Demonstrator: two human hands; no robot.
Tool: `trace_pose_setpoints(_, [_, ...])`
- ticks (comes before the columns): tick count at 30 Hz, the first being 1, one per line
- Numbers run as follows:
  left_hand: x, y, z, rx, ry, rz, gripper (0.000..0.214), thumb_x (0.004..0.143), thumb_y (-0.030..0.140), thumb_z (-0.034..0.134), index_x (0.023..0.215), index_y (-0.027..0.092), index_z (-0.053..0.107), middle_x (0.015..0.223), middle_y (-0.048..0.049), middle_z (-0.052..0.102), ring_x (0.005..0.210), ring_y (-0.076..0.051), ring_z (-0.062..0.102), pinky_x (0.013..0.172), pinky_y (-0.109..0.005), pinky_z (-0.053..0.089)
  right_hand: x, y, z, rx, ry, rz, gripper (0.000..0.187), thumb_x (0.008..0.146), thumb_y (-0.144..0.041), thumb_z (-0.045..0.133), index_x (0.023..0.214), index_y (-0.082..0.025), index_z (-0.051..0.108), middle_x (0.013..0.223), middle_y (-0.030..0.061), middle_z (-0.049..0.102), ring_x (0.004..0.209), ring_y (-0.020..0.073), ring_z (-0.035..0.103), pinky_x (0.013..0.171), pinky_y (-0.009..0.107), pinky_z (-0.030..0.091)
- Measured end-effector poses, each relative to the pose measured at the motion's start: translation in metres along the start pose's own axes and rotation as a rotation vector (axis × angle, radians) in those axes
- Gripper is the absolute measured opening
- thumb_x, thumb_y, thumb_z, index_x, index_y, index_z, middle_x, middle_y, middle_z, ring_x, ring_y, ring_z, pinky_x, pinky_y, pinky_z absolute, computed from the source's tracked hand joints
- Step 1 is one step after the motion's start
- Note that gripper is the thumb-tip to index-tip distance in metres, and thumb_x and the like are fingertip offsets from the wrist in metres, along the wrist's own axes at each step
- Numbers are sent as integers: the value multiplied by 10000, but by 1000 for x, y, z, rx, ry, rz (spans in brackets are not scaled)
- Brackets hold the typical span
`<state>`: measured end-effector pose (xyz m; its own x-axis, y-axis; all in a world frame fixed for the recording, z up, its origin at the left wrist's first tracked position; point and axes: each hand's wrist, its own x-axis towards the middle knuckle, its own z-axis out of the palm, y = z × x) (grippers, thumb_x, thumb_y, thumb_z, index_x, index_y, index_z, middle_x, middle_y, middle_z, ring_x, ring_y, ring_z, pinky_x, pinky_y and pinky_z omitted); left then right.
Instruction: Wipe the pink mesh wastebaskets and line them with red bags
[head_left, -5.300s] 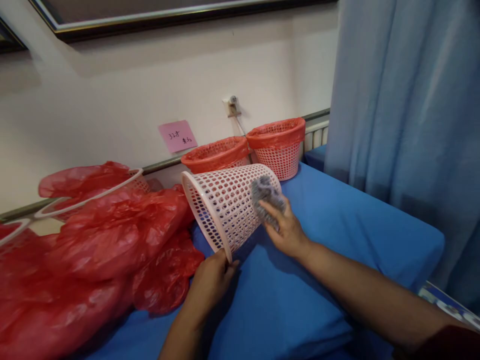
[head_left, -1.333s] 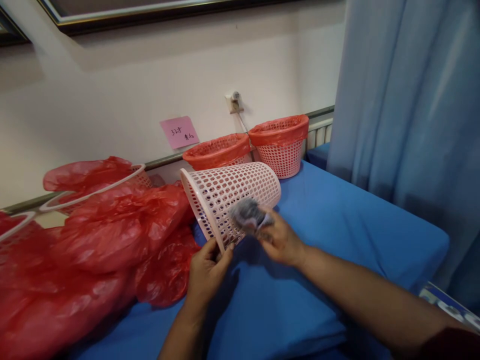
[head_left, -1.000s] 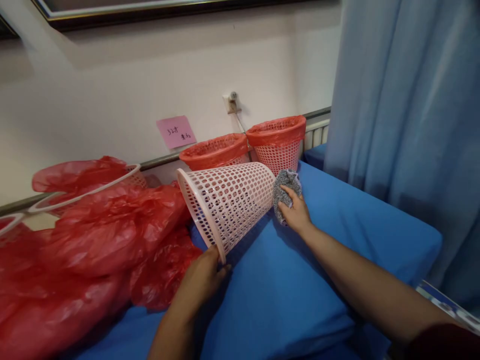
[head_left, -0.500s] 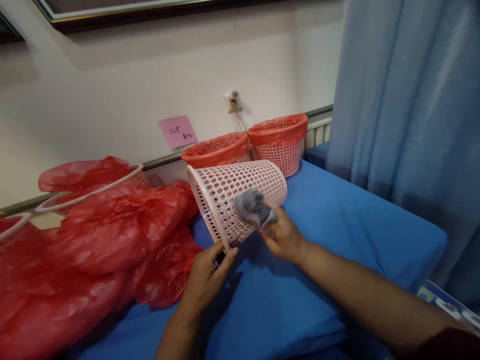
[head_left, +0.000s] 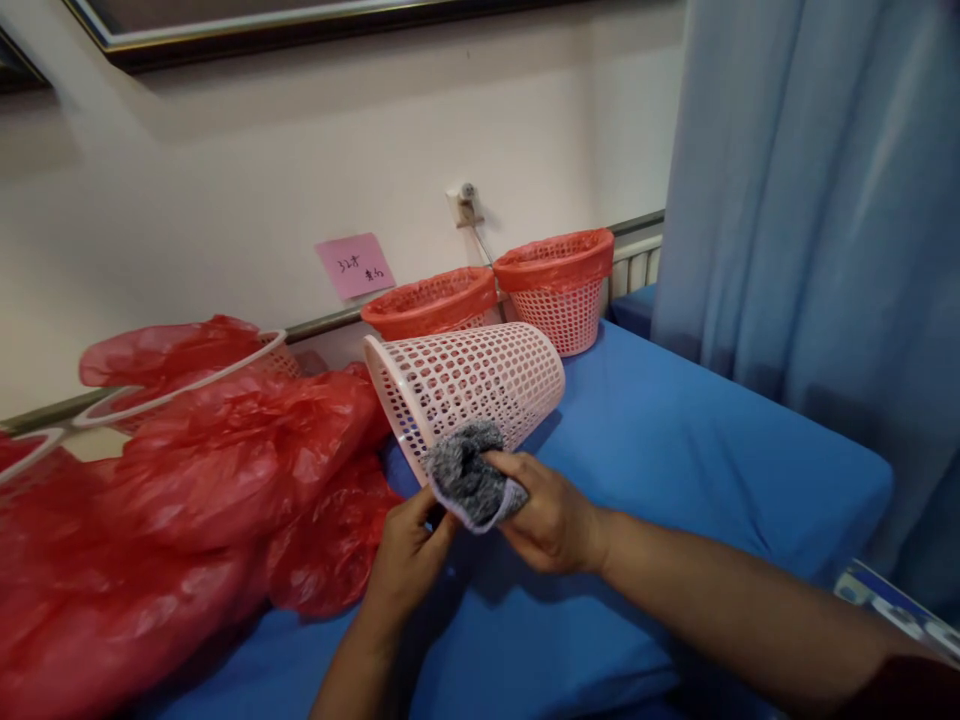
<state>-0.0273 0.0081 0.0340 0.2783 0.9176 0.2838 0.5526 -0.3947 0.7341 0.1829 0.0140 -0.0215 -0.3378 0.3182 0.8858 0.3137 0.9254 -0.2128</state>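
Note:
A pale pink perforated basket [head_left: 480, 385] lies on its side on the blue-covered table [head_left: 675, 440], its mouth turned toward the left. My left hand [head_left: 409, 555] grips the basket's rim at the lower near edge. My right hand [head_left: 547, 510] is closed on a grey cloth [head_left: 466, 482] and presses it against the basket's rim, just beside my left hand.
Loose red plastic bags [head_left: 187, 490] are heaped at the left over other basket rims. Two upright baskets lined with red bags [head_left: 559, 285] stand against the back wall under a pink note [head_left: 355, 265]. A blue curtain [head_left: 817, 220] hangs at the right.
My right hand slid the grey cloth from the basket's base along its side down to the rim near my left hand. The basket turned slightly.

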Motion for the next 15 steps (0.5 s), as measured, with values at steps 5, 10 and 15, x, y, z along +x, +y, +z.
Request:
trace_pose_setpoints(5, [-1,-6,2,10,100,-41,346,891,458,632,978,150,764,758,-28,687,648,-166,596,584,-252,473,-12,64,-13,-115,347,621,463,836,-158,596,1282,-259,671,1419,114,536,1275,286,583,1131,519,475])
trace_pose_setpoints(10, [0,-6,4,-11,106,-51,326,880,457,646,945,159,758,739,-15,664,626,-152,564,574,-250,456,-19,92,-24,-140,476,937,497,814,-191,616,1307,-229,658,1295,123,596,1234,302,603,1141,565,451])
trace_pose_setpoints(15, [1,-2,2,-75,152,-68,336,876,485,653,918,167,754,690,-6,649,600,-148,551,565,-241,454,-8,24,-6,-33,106,296,548,873,-141,592,1400,-290,580,1467,109,505,1333,276,538,1122,497,485])
